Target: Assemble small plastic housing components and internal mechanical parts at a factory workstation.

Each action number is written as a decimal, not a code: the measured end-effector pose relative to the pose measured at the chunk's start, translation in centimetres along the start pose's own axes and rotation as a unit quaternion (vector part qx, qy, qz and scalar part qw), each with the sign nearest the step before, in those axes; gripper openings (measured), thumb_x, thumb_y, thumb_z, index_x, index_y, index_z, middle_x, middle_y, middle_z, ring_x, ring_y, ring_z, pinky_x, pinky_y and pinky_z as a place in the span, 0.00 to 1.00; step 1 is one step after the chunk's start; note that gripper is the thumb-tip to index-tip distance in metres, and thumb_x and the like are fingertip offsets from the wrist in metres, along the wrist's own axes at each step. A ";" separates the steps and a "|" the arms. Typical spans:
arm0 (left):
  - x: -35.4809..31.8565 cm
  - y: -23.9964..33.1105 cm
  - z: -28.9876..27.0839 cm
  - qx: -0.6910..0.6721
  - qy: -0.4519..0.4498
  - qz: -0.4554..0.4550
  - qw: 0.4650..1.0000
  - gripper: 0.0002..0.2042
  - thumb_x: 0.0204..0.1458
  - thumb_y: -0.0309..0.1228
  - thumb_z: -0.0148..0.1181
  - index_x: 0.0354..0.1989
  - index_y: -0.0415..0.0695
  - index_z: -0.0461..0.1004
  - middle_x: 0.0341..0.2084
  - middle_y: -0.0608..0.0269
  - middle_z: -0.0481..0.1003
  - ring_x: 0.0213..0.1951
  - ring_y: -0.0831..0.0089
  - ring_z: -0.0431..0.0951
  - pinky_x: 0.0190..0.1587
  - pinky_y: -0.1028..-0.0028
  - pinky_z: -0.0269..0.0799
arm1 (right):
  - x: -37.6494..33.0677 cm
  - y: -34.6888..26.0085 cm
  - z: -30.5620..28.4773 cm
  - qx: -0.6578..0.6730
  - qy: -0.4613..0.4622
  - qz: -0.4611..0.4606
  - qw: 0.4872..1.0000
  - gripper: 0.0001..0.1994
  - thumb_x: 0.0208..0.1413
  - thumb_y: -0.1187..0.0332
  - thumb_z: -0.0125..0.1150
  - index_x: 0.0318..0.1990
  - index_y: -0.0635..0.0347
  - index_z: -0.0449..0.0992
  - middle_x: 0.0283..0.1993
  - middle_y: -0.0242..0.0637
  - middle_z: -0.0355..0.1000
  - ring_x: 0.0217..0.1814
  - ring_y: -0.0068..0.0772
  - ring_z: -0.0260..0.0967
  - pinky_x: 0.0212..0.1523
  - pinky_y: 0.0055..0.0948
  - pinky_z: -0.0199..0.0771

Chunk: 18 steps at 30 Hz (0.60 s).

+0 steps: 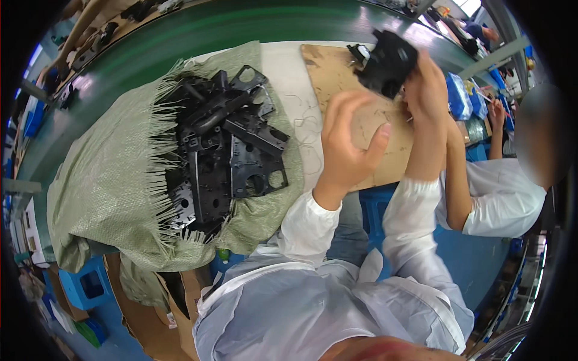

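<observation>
While the right hand point(428, 84) grips a black plastic part point(388, 62) raised above a sheet of cardboard point(337, 78) on the desk point(289, 72), the left hand point(346, 144) hovers just below it, fingers loosely curled and thumb out, holding nothing. To the left, a green woven sack point(102, 180) lies slit open on the desk, its frayed edges spread around a heap of black plastic frames point(226, 150) piled inside. Beside the person's right, a co-worker's sleeve point(506, 198) shows in white.
</observation>
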State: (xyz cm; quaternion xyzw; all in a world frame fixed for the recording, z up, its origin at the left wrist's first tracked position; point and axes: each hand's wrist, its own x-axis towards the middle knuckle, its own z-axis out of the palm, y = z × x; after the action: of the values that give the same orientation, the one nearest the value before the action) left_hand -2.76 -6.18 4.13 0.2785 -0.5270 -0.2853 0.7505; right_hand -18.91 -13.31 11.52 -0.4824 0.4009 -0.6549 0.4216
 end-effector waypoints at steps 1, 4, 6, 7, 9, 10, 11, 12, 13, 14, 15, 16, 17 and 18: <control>-0.1 -0.2 -0.3 0.008 -0.002 0.015 1.000 0.15 0.46 0.30 0.67 0.41 0.37 0.75 0.42 0.52 0.75 0.46 0.60 0.74 0.49 0.64 0.69 | 2.8 0.6 1.7 -0.017 -0.002 0.019 1.000 0.23 0.67 0.57 0.50 0.52 0.75 0.71 0.49 0.44 0.74 0.50 0.35 0.73 0.57 0.35 0.71; 0.1 -0.2 0.1 0.050 0.049 0.040 0.997 0.07 0.50 0.28 0.63 0.33 0.38 0.75 0.35 0.55 0.75 0.37 0.62 0.74 0.43 0.68 0.70 | 12.1 5.1 4.4 0.003 -0.024 0.132 0.991 0.14 0.63 0.61 0.56 0.48 0.64 0.71 0.45 0.40 0.74 0.46 0.32 0.71 0.49 0.33 0.72; 0.0 -0.3 0.3 0.025 0.053 0.012 0.998 0.05 0.52 0.27 0.62 0.31 0.38 0.76 0.32 0.57 0.75 0.34 0.62 0.74 0.40 0.70 0.70 | 16.2 8.4 6.1 -0.004 0.010 0.193 0.981 0.15 0.63 0.61 0.57 0.47 0.65 0.71 0.43 0.40 0.74 0.46 0.33 0.72 0.47 0.34 0.73; 0.1 -0.3 0.1 0.016 0.042 0.025 0.999 0.06 0.53 0.27 0.61 0.27 0.38 0.75 0.28 0.58 0.75 0.31 0.64 0.73 0.37 0.70 0.69 | 17.3 10.2 7.1 -0.014 0.023 0.222 0.975 0.18 0.66 0.59 0.54 0.47 0.70 0.72 0.46 0.45 0.75 0.52 0.38 0.73 0.52 0.40 0.75; 0.1 0.0 -0.3 0.010 0.033 0.038 0.999 0.09 0.55 0.26 0.59 0.23 0.39 0.75 0.24 0.60 0.74 0.28 0.65 0.71 0.34 0.71 0.67 | 18.2 12.9 8.2 -0.140 0.025 0.222 0.965 0.19 0.64 0.58 0.56 0.48 0.70 0.73 0.44 0.45 0.75 0.51 0.40 0.73 0.51 0.41 0.75; 0.2 0.2 -0.4 -0.016 0.026 0.030 0.999 0.11 0.56 0.27 0.58 0.21 0.39 0.74 0.21 0.61 0.73 0.27 0.66 0.70 0.32 0.71 0.65 | 18.4 13.9 8.5 -0.264 0.038 0.211 0.940 0.21 0.62 0.57 0.57 0.49 0.70 0.73 0.43 0.45 0.76 0.50 0.42 0.74 0.51 0.42 0.75; 0.2 0.5 -0.4 -0.044 0.017 0.023 0.999 0.14 0.57 0.28 0.57 0.18 0.39 0.73 0.18 0.62 0.72 0.26 0.68 0.68 0.30 0.71 0.63 | 18.7 14.2 8.1 -0.263 0.035 0.211 0.941 0.21 0.62 0.57 0.57 0.49 0.70 0.73 0.43 0.45 0.76 0.50 0.42 0.74 0.51 0.42 0.75; 0.3 0.6 -0.3 -0.058 0.027 0.027 0.998 0.18 0.59 0.29 0.52 0.15 0.40 0.72 0.16 0.62 0.70 0.24 0.69 0.66 0.28 0.72 0.61 | 19.5 14.5 6.8 -0.501 -0.017 0.068 0.863 0.22 0.61 0.57 0.58 0.51 0.69 0.72 0.47 0.45 0.76 0.50 0.42 0.74 0.53 0.42 0.74; 0.2 0.6 -0.3 -0.055 0.030 0.026 0.998 0.18 0.59 0.29 0.52 0.15 0.40 0.72 0.16 0.62 0.70 0.24 0.69 0.66 0.28 0.72 0.61 | 19.6 14.7 6.0 -0.695 -0.069 -0.079 0.711 0.24 0.59 0.57 0.59 0.54 0.69 0.71 0.50 0.44 0.75 0.50 0.42 0.75 0.55 0.43 0.73; 0.0 0.6 -0.3 -0.079 0.034 0.022 0.996 0.18 0.59 0.28 0.50 0.15 0.40 0.71 0.15 0.63 0.70 0.23 0.69 0.66 0.27 0.72 0.60 | 19.8 15.1 5.2 -0.694 -0.044 -0.128 0.707 0.27 0.54 0.54 0.61 0.58 0.58 0.71 0.52 0.45 0.75 0.52 0.47 0.72 0.57 0.37 0.70; -0.1 0.2 -0.7 -0.095 0.046 0.018 0.994 0.19 0.59 0.28 0.48 0.14 0.40 0.71 0.15 0.63 0.70 0.22 0.69 0.65 0.26 0.71 0.60 | 18.9 14.8 6.5 -0.669 -0.099 -0.154 0.720 0.28 0.54 0.54 0.62 0.59 0.58 0.70 0.55 0.45 0.73 0.55 0.45 0.71 0.59 0.37 0.69; -0.2 -0.2 -1.3 -0.081 0.061 0.018 0.995 0.19 0.59 0.28 0.48 0.14 0.40 0.71 0.15 0.63 0.70 0.22 0.69 0.65 0.26 0.71 0.60 | 16.9 13.7 8.5 -0.638 -0.160 -0.180 0.731 0.29 0.54 0.54 0.63 0.60 0.57 0.70 0.58 0.44 0.71 0.58 0.43 0.70 0.61 0.36 0.67; -0.4 -0.3 -1.4 -0.084 0.068 0.036 0.993 0.18 0.57 0.27 0.48 0.13 0.40 0.70 0.14 0.63 0.69 0.20 0.69 0.65 0.25 0.71 0.59 | 13.9 11.3 10.7 -0.545 -0.262 -0.142 0.784 0.31 0.52 0.53 0.65 0.62 0.57 0.69 0.60 0.43 0.70 0.61 0.41 0.67 0.62 0.37 0.65; -0.6 -0.1 -1.1 -0.099 0.066 0.054 0.991 0.17 0.56 0.26 0.48 0.12 0.41 0.68 0.13 0.63 0.69 0.19 0.70 0.64 0.23 0.71 0.58 | 10.5 8.0 12.2 -0.447 -0.344 -0.100 0.820 0.33 0.51 0.53 0.66 0.63 0.56 0.67 0.62 0.43 0.68 0.65 0.38 0.64 0.64 0.38 0.63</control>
State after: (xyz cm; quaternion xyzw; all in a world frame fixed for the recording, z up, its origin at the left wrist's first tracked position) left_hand -1.90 -5.65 3.35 0.1921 -0.4597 -0.2757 0.8220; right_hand -7.63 -27.20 9.72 -0.8494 0.4275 -0.2338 0.2025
